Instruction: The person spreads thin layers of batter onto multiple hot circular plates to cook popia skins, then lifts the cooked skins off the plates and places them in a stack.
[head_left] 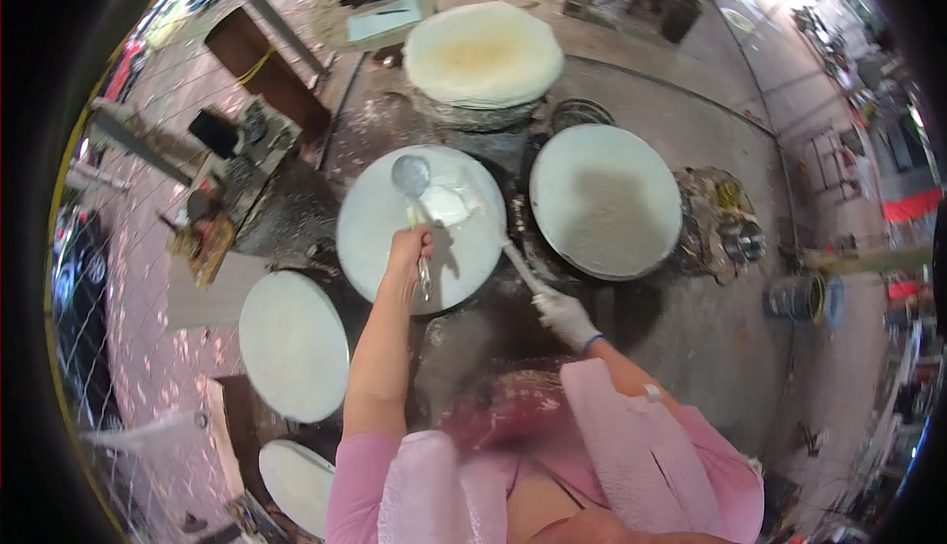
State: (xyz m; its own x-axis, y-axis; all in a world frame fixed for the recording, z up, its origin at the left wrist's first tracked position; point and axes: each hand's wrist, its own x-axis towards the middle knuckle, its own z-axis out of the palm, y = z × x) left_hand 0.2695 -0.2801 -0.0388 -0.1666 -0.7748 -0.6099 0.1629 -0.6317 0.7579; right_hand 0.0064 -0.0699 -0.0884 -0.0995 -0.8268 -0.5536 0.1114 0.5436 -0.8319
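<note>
My left hand (409, 246) grips the handle of a metal ladle (411, 176) whose bowl hangs over the round middle griddle (370, 238), which is coated in white batter. A wetter pool of batter (449, 204) lies beside the ladle bowl. My right hand (565, 315), in a white glove, holds a white-handled spreader (503, 245) that reaches across the same griddle to that pool. A second round griddle (604, 199) with a pale thin sheet sits to the right.
A stack of cooked pale round sheets (483, 54) stands at the back. Two more white-coated round plates lie at lower left, one (293, 344) above the other (297, 485). A metal tin (795, 297) and cluttered small containers (725, 223) sit right of the griddles.
</note>
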